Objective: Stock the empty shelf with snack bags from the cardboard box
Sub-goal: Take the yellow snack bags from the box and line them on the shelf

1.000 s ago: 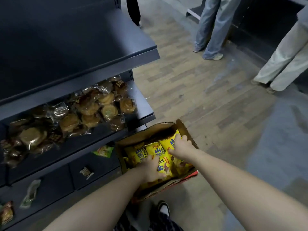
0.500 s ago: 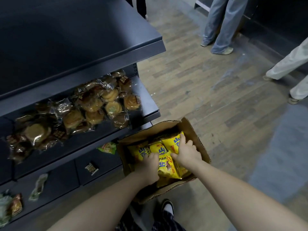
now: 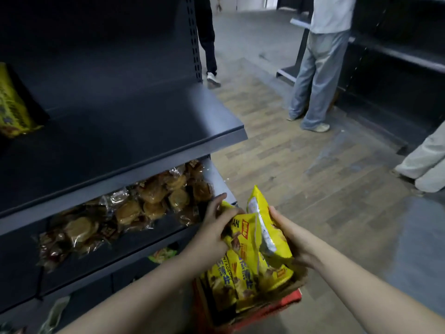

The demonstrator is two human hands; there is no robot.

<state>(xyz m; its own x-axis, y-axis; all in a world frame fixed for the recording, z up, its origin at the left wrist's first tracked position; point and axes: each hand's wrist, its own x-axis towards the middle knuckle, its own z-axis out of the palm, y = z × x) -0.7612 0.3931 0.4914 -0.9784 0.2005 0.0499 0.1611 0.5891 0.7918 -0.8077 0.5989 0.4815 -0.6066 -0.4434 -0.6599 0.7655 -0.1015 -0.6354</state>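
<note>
Seen from the head camera, both hands hold a bunch of yellow snack bags [image 3: 252, 227] between them, lifted above the cardboard box [image 3: 299, 278] and level with the front edge of the lower shelf. The left hand [image 3: 214, 224] curls round the bunch's left side, its fingertips lost among the packets; the right hand [image 3: 290, 235] clamps the right side, thumb on the near face of a bag turned to show its silvery back, while the other fingers are hidden behind it. How many bags are in the bunch is hard to tell. More yellow bags [image 3: 231, 284] stand in the box, whose far wall is covered by the held bags and whose near end is hidden by the forearms. The dark upper shelf [image 3: 144, 121] is bare across most of its top, apart from one yellow bag [image 3: 12, 109] cut off by the left edge. The shelf below carries clear-wrapped pastries [image 3: 147, 203], dim and blurred in shadow. A green packet [image 3: 161, 253] peeps out lower down, mostly hidden. On the wooden floor [image 3: 289, 165] stand three people, seen only in part: jeans [image 3: 317, 75], dark trousers [image 3: 207, 37], and pale trousers [image 3: 426, 162] clipped at the right edge.
</note>
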